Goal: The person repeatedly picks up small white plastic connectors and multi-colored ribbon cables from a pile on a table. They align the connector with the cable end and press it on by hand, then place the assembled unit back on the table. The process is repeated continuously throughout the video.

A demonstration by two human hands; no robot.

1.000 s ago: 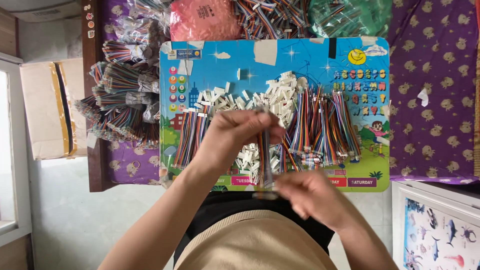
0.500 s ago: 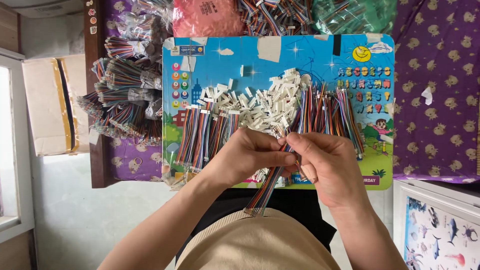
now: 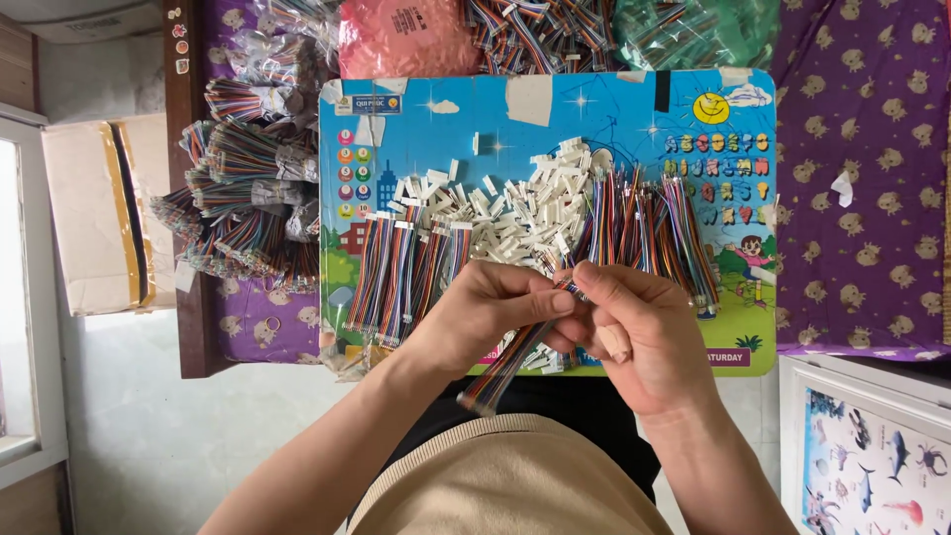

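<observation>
Over the middle of a bright blue picture board lying on the desk, seen from the head camera, both hands meet on one flat rainbow-coloured ribbon cable. The left hand has its fingers closed around the cable's upper part, thumb against forefinger, while the right hand pinches the top end with its fingers curled shut; what sits between the fingertips is too small to make out. The cable's free end hangs down toward the person's lap, off the near edge of the board. As for progress, a row of cables with white plugs fitted lies to the left on the board, and another row of cables lies to the right, so part of the work looks done. A large heap of loose white plugs remains between them, which suggests plenty is left. Further bundles of cables are stacked beside the board on the purple patterned cloth.
</observation>
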